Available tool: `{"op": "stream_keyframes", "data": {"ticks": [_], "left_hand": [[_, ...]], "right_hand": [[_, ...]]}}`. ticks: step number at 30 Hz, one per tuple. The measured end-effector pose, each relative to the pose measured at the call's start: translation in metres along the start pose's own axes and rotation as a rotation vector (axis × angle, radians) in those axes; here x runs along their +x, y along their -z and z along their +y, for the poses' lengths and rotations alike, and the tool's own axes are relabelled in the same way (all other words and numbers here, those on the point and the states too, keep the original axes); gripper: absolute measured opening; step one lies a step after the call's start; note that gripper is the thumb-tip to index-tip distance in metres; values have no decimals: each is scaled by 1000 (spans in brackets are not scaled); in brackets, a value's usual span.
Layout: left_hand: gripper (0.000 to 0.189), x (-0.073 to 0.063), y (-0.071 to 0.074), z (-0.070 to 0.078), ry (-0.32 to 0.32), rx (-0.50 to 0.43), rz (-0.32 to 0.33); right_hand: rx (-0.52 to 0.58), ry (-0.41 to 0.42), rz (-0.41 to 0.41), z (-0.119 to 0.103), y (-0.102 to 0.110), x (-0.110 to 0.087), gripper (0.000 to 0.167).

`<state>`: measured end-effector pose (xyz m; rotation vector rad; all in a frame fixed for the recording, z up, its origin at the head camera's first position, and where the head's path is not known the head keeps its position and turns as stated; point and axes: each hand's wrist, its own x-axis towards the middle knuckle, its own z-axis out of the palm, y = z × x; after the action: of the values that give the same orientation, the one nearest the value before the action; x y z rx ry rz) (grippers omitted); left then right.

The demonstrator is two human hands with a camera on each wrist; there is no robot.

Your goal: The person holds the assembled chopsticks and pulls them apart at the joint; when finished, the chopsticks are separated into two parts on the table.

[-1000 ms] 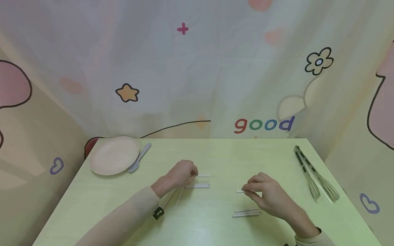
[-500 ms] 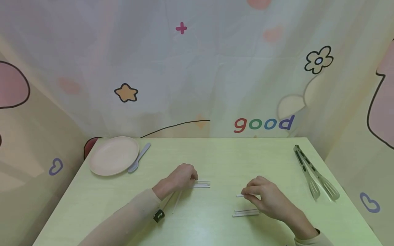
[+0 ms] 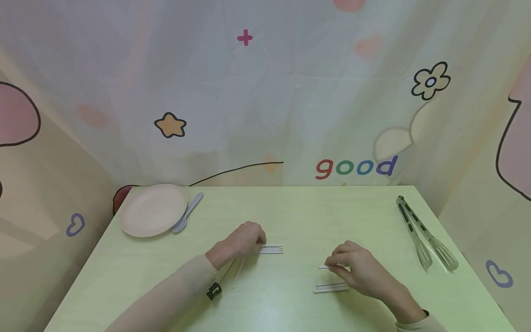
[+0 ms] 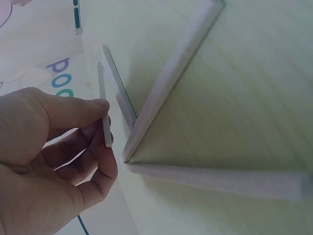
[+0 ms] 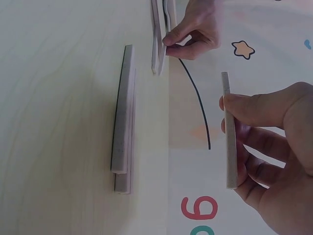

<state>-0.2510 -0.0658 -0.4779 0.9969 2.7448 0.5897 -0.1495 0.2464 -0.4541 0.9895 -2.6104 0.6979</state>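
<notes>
My left hand pinches a thin white stick between thumb and fingertips, low over a small row of white sticks at mid-table. Two more sticks splay toward the front beneath that arm; in the left wrist view this slanted stick and a second stick meet at one end. Over on the right, my right hand holds another white stick in a pinch, its squared end poking out leftward. Just in front of that hand, a few white sticks lie side by side on the table.
A pale round plate and a grey-blue spoon lie at the back left of the light table. Metal tongs with slotted ends rest at the right. Behind the table hangs a printed curtain.
The left hand has lowered its stick toward the front, up against the row of sticks. My right hand has shifted slightly toward the front, still pinching its stick.
</notes>
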Motion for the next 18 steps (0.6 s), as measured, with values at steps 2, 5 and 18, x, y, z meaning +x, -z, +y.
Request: {"op": "stream_keyframes", "data": {"ticks": [2, 5, 18], "left_hand": [[11, 0, 0, 0, 6, 7, -6], [10, 0, -1, -1, 16, 5, -18], [11, -1, -3, 1, 31, 13, -46]], "right_hand": [[3, -7, -3, 1, -1, 0, 15], [3, -9, -4, 2, -3, -1, 14], [11, -7, -21, 4, -9, -2, 16]]}}
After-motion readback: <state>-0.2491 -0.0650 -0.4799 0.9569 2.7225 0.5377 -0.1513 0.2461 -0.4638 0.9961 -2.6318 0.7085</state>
